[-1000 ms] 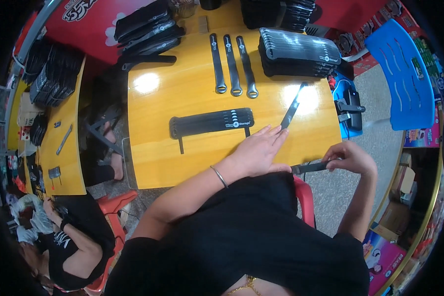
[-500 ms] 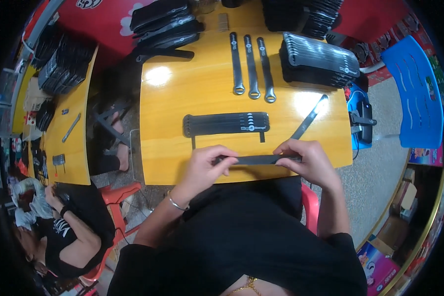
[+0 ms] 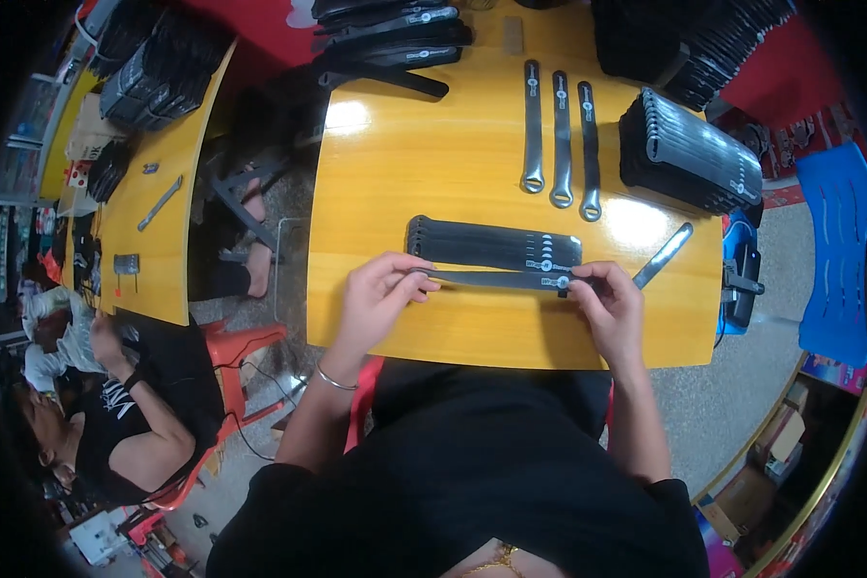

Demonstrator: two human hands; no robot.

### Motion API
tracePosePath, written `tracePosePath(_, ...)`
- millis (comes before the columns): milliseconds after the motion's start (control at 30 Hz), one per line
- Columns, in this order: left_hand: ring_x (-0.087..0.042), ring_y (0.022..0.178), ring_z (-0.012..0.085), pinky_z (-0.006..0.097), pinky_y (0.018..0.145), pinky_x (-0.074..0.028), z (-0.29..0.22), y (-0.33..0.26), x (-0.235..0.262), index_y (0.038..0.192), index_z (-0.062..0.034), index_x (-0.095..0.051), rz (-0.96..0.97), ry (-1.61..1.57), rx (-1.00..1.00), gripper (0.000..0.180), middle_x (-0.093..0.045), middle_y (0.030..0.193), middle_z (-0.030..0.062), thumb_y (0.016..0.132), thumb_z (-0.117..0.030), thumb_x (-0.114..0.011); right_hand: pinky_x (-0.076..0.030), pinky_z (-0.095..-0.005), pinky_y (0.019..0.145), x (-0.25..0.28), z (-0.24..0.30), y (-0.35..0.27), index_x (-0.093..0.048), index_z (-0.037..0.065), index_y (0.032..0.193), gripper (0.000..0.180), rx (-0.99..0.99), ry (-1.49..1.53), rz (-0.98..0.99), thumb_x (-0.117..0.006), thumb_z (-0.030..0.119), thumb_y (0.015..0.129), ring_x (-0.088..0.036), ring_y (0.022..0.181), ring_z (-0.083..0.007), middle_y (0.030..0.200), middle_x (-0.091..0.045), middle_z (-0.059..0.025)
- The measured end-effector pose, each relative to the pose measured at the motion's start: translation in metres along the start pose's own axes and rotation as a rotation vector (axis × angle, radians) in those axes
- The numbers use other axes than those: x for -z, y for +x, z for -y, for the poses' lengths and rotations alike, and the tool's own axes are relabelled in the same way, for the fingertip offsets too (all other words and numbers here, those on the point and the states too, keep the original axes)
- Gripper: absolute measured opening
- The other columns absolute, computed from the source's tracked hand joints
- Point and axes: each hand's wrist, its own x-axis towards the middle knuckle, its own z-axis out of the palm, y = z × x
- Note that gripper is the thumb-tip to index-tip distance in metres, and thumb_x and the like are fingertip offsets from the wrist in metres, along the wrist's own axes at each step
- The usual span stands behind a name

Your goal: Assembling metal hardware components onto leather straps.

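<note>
A black strap (image 3: 501, 279) is stretched nearly level between my hands along the near side of a row of overlapping black straps (image 3: 482, 246). My left hand (image 3: 387, 287) pinches its left end between thumb and fingers. At the printed right end, my right hand (image 3: 609, 297) is closed on it, thumb toward the front. Just beyond my right hand lies a single loose strap (image 3: 667, 252), slanting away to the right. Farther back, three straps (image 3: 562, 144) lie side by side with their slotted ends toward me.
A tall stack of straps (image 3: 698, 159) stands at the table's right, with more black bundles (image 3: 395, 43) at the back left. On the left, another person (image 3: 154, 414) sits by a second yellow table (image 3: 154, 250). A blue plastic chair (image 3: 833, 250) stands at the right.
My hands have carried the strap away from the table's front edge to the row, and its printed end now shows. The whole view has shifted, so the table appears farther right.
</note>
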Motion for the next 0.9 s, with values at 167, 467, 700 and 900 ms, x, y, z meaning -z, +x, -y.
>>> tracePosePath(167, -0.067, 0.08, 0.018, 0.022, 0.066, -0.053, -0.001, 0.004, -0.001, 0.114, 0.0023, -0.058, -0.028, 0.008, -0.075, 0.025, -0.062, 0.086, 0.0081, 0.09, 0.001, -0.054, -0.042, -0.017, 0.056, -0.005, 0.001, 0.001, -0.059, 0.002, 0.101, 0.012, 0.06, -0.013, -0.012, -0.058, 0.001, 0.089, -0.056, 0.068, -0.0055, 0.079, -0.059, 0.0001)
tracePosePath(467, -0.067, 0.076, 0.0156, 0.022, 0.063, -0.053, 0.002, 0.007, 0.006, 0.1, 0.0035, -0.059, -0.157, -0.086, 0.079, 0.012, -0.064, 0.084, 0.009, 0.089, -0.001, -0.059, -0.042, -0.0176, 0.057, -0.006, -0.01, 0.0, -0.06, 0.001, 0.102, 0.013, 0.093, -0.051, -0.082, -0.056, 0.001, 0.09, -0.054, 0.066, -0.0062, 0.078, -0.056, -0.0011)
tracePosePath(700, -0.063, 0.068, 0.0099, 0.02, 0.057, -0.05, 0.007, 0.011, 0.005, 0.097, 0.003, -0.06, -0.202, 0.07, 0.047, 0.01, -0.064, 0.081, 0.006, 0.09, -0.004, -0.059, -0.048, -0.02, 0.065, -0.008, -0.022, -0.002, -0.06, -0.002, 0.098, 0.014, 0.11, -0.063, -0.167, -0.061, -0.004, 0.085, -0.058, 0.074, -0.0078, 0.088, -0.058, -0.0044)
tracePosePath(900, -0.056, 0.059, 0.0037, 0.015, 0.051, -0.042, 0.012, 0.015, 0.003, 0.092, -0.0003, -0.06, -0.261, 0.114, 0.02, 0.007, -0.06, 0.072, -0.0001, 0.087, -0.003, -0.063, -0.047, -0.0176, 0.064, -0.012, -0.021, -0.001, -0.056, 0.0, 0.099, 0.016, 0.106, -0.007, -0.168, -0.063, -0.004, 0.085, -0.056, 0.072, -0.0057, 0.082, -0.058, -0.0015)
